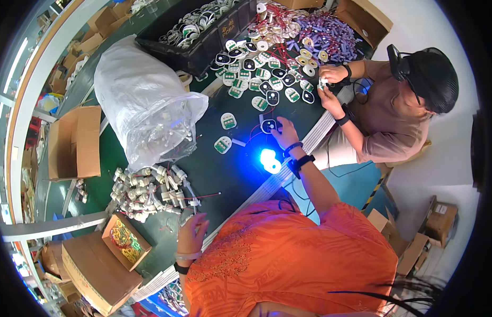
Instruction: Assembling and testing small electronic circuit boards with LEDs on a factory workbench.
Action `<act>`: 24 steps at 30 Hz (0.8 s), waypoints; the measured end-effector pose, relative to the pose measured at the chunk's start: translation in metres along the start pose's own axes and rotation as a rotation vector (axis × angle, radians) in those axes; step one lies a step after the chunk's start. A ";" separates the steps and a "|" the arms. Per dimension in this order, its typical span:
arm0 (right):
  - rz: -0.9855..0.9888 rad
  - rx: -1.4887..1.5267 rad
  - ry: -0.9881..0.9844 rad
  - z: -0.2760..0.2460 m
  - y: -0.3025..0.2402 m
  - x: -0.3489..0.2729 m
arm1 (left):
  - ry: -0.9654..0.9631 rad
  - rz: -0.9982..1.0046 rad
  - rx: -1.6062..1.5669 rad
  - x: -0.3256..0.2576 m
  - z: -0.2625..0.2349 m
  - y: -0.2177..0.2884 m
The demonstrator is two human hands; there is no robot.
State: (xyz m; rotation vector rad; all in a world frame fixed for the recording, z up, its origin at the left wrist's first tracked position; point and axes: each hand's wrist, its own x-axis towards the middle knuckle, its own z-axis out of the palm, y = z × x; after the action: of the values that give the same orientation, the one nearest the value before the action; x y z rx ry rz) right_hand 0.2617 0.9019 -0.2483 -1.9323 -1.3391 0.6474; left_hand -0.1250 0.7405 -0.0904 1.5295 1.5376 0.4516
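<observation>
My right hand (286,133) has its fingers at the edge of a small white panel with a black face (268,126), gripping it over the dark green table (219,174). Thin wires run from this panel toward a glowing blue-white light (270,160) just in front of the hand, whose glare hides its shape. My left hand (192,234) is raised at the table's near edge, fingers bent and apart, with nothing visible in it. Close to it lies a heap of white cylindrical fittings with wires (151,193). Two loose panels with green circuit boards (228,121) lie left of my right hand.
Many similar panels (256,74) and purple wired cylinders (330,37) spread across the far side. A black crate (225,39) and a large plastic bag (140,90) stand at the left. A co-worker (394,105) sits at right, handling a small white part. Cardboard boxes (93,264) stand lower left.
</observation>
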 end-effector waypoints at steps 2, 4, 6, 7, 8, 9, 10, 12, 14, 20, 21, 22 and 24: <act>-0.003 -0.089 -0.002 0.004 0.002 0.014 | -0.022 -0.014 -0.002 0.004 0.001 0.003; 0.026 -0.224 -0.012 0.009 -0.011 0.016 | 0.000 0.033 0.073 0.004 0.003 -0.007; 0.000 -0.237 -0.072 0.013 -0.012 0.019 | 0.001 0.015 0.061 0.003 0.006 -0.016; -0.016 -0.251 -0.116 0.013 -0.012 0.020 | -0.009 0.011 0.053 0.003 0.007 -0.019; -0.050 -0.190 -0.151 0.012 -0.020 0.018 | -0.017 0.014 0.043 0.001 0.008 -0.022; -0.063 -0.190 -0.176 0.011 -0.028 0.013 | 0.000 -0.008 0.036 0.000 0.010 -0.023; -0.094 -0.087 -0.198 0.008 -0.036 0.007 | 0.004 0.036 0.049 0.000 0.012 -0.022; -0.150 0.071 -0.240 0.006 -0.056 -0.005 | 0.009 0.108 0.069 0.004 0.016 -0.023; -0.130 0.213 -0.331 0.006 -0.081 -0.022 | 0.015 0.106 0.052 0.004 0.021 -0.023; -0.173 0.353 -0.681 0.019 -0.156 -0.079 | -0.019 0.078 0.011 0.004 0.025 -0.034; -0.179 0.364 -0.743 0.023 -0.163 -0.086 | 0.000 0.066 0.018 0.007 0.025 -0.039; -0.205 0.307 -0.774 0.029 -0.170 -0.091 | 0.020 0.053 0.025 0.010 0.024 -0.043; -0.454 0.229 -0.705 0.054 -0.154 -0.097 | 0.061 0.001 0.097 0.016 0.016 -0.048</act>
State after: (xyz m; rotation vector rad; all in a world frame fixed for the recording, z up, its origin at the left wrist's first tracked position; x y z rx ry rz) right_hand 0.0970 0.8599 -0.1632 -1.1786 -1.9404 1.2420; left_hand -0.1390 0.7423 -0.1418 1.6043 1.6267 0.4335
